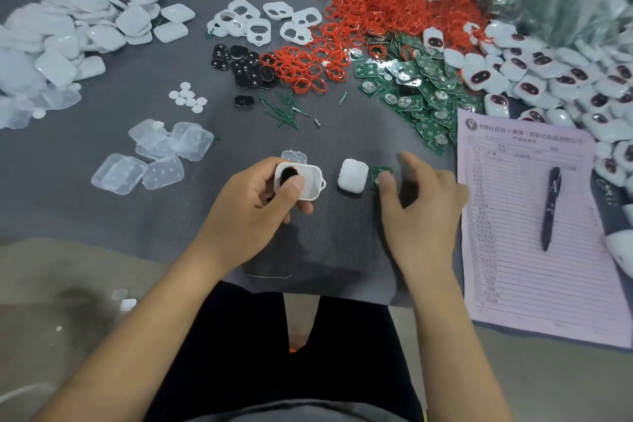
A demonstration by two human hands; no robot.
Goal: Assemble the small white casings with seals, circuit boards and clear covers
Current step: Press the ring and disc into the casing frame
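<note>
White casing (303, 183) held open side up in left hand (253, 202), fingers curled round it, thumb pressing a dark insert, possibly a seal. Just right on the grey mat (102, 209): a closed white casing (352, 178), then a green circuit board (378, 175) under right hand (418, 202) fingertips, hand loosely spread.

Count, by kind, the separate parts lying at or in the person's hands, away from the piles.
White casings: 2, the held casing in the left hand and the loose casing
Green circuit board: 1, touched by the right hand
Clear cover: 1
Total: 4
</note>
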